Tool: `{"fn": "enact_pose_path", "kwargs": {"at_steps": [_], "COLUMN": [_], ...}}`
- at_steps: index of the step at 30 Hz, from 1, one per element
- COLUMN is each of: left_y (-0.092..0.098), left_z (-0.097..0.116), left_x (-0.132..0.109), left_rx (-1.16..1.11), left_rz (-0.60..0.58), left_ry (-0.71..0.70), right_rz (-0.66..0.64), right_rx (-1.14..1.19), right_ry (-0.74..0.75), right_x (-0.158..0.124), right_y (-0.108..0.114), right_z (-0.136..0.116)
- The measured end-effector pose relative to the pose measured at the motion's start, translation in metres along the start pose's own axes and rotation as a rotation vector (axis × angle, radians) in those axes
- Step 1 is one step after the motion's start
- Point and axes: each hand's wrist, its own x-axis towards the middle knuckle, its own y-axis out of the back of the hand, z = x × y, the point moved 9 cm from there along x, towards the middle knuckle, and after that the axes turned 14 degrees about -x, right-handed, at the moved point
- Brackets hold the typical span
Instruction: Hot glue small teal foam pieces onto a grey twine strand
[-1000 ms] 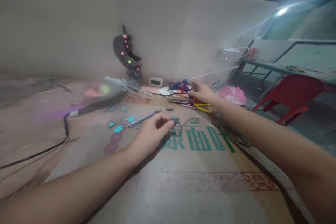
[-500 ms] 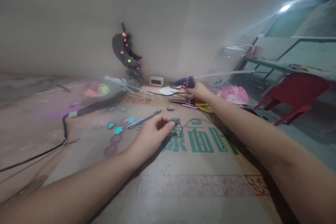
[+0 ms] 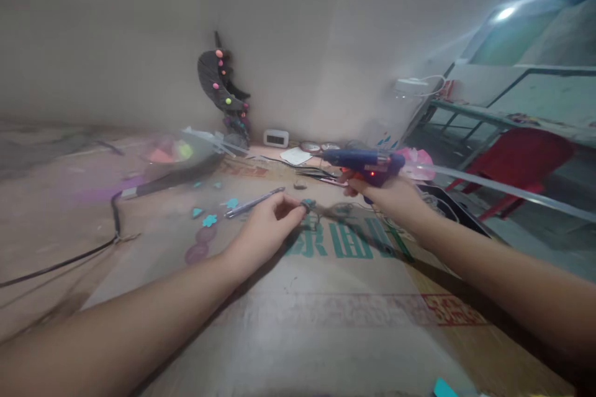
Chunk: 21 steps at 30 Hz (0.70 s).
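Note:
My right hand [image 3: 377,192] is wrapped round the grip of a blue glue gun [image 3: 358,160], held above the cardboard with its nozzle pointing left. A red light glows on its side and a long clear glue stick [image 3: 503,183] trails from the back. Low over the printed cardboard [image 3: 344,279], my left hand [image 3: 274,217] pinches a small dark grey-green piece with a thin cord [image 3: 309,206]; its exact kind is too small to make out. Just beyond that hand lies a pen [image 3: 254,203]. Blue flower shapes [image 3: 209,220] sit to its left.
A dark crescent decoration with coloured balls [image 3: 212,77] leans on the wall beside a small white digital clock [image 3: 276,138]. A black cable [image 3: 60,271] runs along the left. At the right stand a dark tray [image 3: 459,208] and a red chair [image 3: 521,164].
My right hand has brought the glue gun from the back of the table nearer and to the right, lifting it over the cardboard. My left hand keeps its pinch in nearly the same place.

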Motion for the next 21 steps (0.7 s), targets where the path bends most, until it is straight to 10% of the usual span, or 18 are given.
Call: {"fn": "enact_pose_path", "kwargs": {"at_steps": [21], "left_y": [0.009], "left_z": [-0.001], "left_x": [-0.002], "left_rx": [0.061], "left_rz": [0.067], "left_ry": [0.008], "right_rz": [0.042], "right_rx": [-0.023], "right_ry": [0.192], "right_x": [-0.045], "right_y": [-0.016], "right_z": [-0.002]}}
